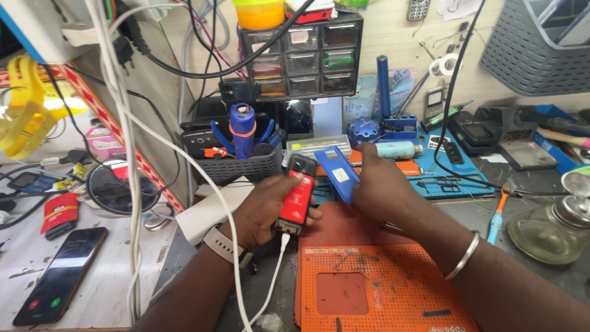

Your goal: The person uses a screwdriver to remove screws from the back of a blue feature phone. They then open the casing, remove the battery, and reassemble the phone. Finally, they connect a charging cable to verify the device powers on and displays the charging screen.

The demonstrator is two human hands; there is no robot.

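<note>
Head view: left hand [261,209] clamps a slim red-and-black phone [297,195], glossy, white cable [270,280] plugged in, above the perforated orange mat [381,289]. Right hand [384,190] pinches a flat blue plastic panel [338,173].

Cluttered grey workbench [541,283] against a pale wooden wall [393,31]; small drawer cabinet [301,58] at the back, grey basket [528,55] hung up right, cables dangling left.
</note>
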